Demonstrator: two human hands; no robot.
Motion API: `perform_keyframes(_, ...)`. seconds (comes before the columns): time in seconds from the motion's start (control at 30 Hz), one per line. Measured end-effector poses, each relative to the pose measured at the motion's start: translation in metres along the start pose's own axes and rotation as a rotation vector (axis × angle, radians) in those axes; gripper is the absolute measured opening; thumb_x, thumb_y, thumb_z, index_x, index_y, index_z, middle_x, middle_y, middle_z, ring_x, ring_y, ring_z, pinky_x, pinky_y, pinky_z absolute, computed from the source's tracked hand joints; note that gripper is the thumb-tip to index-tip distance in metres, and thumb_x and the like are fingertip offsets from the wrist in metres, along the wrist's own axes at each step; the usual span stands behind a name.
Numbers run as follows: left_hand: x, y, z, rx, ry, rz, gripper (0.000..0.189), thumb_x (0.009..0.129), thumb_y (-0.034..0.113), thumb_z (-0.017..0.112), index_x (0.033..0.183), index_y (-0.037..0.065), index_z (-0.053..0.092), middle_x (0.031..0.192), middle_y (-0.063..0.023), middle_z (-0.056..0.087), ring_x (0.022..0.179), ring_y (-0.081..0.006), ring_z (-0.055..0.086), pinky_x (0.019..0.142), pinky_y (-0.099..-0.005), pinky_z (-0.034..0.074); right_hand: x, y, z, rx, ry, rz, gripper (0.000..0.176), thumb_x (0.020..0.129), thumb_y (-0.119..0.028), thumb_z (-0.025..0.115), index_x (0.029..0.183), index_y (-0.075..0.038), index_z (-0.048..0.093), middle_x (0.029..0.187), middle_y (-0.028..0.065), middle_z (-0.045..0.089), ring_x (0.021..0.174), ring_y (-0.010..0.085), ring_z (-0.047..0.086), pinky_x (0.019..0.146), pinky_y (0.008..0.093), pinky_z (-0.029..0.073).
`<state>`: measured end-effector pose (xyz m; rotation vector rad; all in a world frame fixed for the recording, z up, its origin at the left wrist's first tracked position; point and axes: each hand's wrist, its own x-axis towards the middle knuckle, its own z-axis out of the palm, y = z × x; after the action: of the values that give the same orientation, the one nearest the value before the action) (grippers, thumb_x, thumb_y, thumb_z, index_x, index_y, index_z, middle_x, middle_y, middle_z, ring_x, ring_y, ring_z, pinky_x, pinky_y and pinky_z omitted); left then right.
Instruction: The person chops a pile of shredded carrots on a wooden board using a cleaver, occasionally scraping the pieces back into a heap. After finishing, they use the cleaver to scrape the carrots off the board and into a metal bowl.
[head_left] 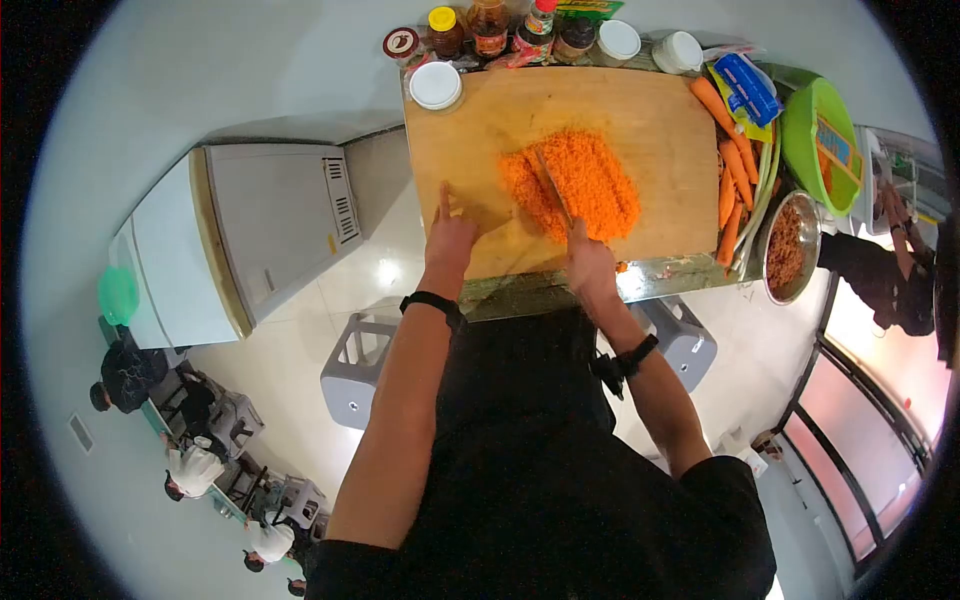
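A heap of finely chopped carrot lies on the large wooden cutting board. My right hand is closed round the handle of a kitchen knife at the near side of the heap. The knife's blade points away from me and lies over the carrot, seen nearly edge-on. To the left of the heap, my left hand is over the board with its index finger stretched out and nothing in its grasp.
Jars and bottles line the back edge. At the right are whole carrots, scallions, a green basket and a metal bowl of brownish-red mince. Grey stools stand below. A co-worker's arm shows at far right.
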<state>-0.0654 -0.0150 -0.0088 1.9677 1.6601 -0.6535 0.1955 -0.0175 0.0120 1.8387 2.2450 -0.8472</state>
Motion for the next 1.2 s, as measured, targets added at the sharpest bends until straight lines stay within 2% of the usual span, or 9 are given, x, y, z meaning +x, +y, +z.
perform_keyframes(0.1, 0.003, -0.002, -0.009, 0.006, -0.143, 0.004, 0.023, 0.088, 0.012, 0.065, 0.109, 0.008, 0.072, 0.103, -0.0119, 0.072, 0.142, -0.043, 0.031, 0.123, -0.0529, 0.016, 0.008, -0.002, -0.008, -0.02, 0.023, -0.014, 0.04, 0.087, -0.01, 0.052, 0.124, 0.002, 0.043, 0.07, 0.0278, 0.063, 0.066, 0.0471, 0.063, 0.06, 0.0571, 0.05)
perform_keyframes(0.2, -0.004, 0.006, 0.001, 0.049, 0.01, -0.052, 0.025, 0.084, 0.016, 0.065, 0.106, 0.007, 0.073, 0.101, -0.0155, 0.072, 0.138, -0.0337, 0.041, 0.12, -0.0436, 0.029, -0.001, -0.015, -0.037, -0.023, -0.183, 0.113, 0.049, 0.093, -0.017, 0.048, 0.138, 0.001, 0.039, 0.083, 0.0298, 0.066, 0.08, 0.0473, 0.066, 0.071, 0.0565, 0.053)
perform_keyframes(0.4, 0.001, 0.006, 0.0, 0.083, 0.049, -0.036, 0.025, 0.086, 0.01, 0.062, 0.109, 0.008, 0.072, 0.108, -0.0141, 0.071, 0.136, -0.0412, 0.042, 0.117, -0.0515, 0.031, 0.005, -0.003, -0.028, -0.029, -0.125, 0.034, 0.054, 0.089, -0.016, 0.052, 0.137, 0.004, 0.038, 0.083, 0.0282, 0.066, 0.077, 0.046, 0.066, 0.069, 0.0564, 0.052)
perform_keyframes(0.47, 0.001, 0.002, 0.017, -0.044, 0.278, -0.004, 0.029, 0.086, 0.012, 0.063, 0.114, 0.008, 0.07, 0.106, -0.0159, 0.071, 0.135, -0.0436, 0.042, 0.116, -0.05, 0.034, -0.001, 0.001, -0.02, 0.006, 0.018, 0.0, 0.056, 0.087, -0.014, 0.054, 0.137, 0.007, 0.04, 0.077, 0.0263, 0.066, 0.071, 0.0445, 0.066, 0.062, 0.054, 0.052)
perform_keyframes(0.57, 0.004, 0.005, -0.003, 0.052, -0.015, 0.004, 0.034, 0.085, 0.014, 0.065, 0.119, 0.009, 0.067, 0.11, -0.018, 0.069, 0.136, -0.0459, 0.04, 0.112, -0.049, 0.039, 0.001, 0.022, 0.002, -0.026, 0.122, -0.112, 0.054, 0.086, -0.014, 0.055, 0.134, 0.008, 0.043, 0.069, 0.0241, 0.063, 0.064, 0.0428, 0.065, 0.056, 0.0507, 0.052)
perform_keyframes(0.7, 0.002, 0.007, -0.002, -0.047, -0.063, -0.069, 0.034, 0.082, 0.002, 0.066, 0.115, 0.007, 0.07, 0.12, -0.0136, 0.068, 0.146, -0.0442, 0.022, 0.117, -0.0515, 0.031, -0.003, 0.009, -0.023, -0.093, 0.012, -0.028, 0.049, 0.088, -0.014, 0.054, 0.131, 0.008, 0.045, 0.065, 0.023, 0.063, 0.062, 0.0422, 0.065, 0.053, 0.0494, 0.052)
perform_keyframes(0.77, 0.0, 0.005, 0.003, 0.003, 0.138, -0.028, 0.043, 0.085, 0.016, 0.068, 0.127, 0.008, 0.063, 0.123, -0.0185, 0.065, 0.141, -0.0447, 0.032, 0.114, -0.049, 0.037, -0.002, 0.011, -0.02, -0.047, 0.078, 0.01, 0.045, 0.091, -0.014, 0.052, 0.13, 0.007, 0.045, 0.067, 0.0233, 0.064, 0.063, 0.042, 0.065, 0.055, 0.0507, 0.052)
perform_keyframes(1.0, 0.003, 0.006, -0.001, 0.034, 0.017, -0.018, 0.036, 0.087, 0.018, 0.067, 0.121, 0.007, 0.067, 0.123, -0.0173, 0.065, 0.145, -0.0434, 0.025, 0.116, -0.052, 0.032, 0.005, 0.029, -0.011, -0.087, 0.053, -0.049, 0.043, 0.094, -0.016, 0.049, 0.132, 0.005, 0.045, 0.069, 0.0233, 0.064, 0.064, 0.0418, 0.065, 0.057, 0.0524, 0.052)
perform_keyframes(1.2, 0.005, 0.007, 0.007, 0.02, 0.123, -0.039, 0.03, 0.087, 0.018, 0.066, 0.114, 0.006, 0.07, 0.115, -0.0154, 0.069, 0.136, -0.0433, 0.04, 0.121, -0.0533, 0.02, 0.007, 0.02, -0.03, -0.064, 0.005, -0.015, 0.041, 0.096, -0.017, 0.046, 0.131, 0.004, 0.045, 0.069, 0.0238, 0.064, 0.065, 0.0433, 0.065, 0.058, 0.0541, 0.052)
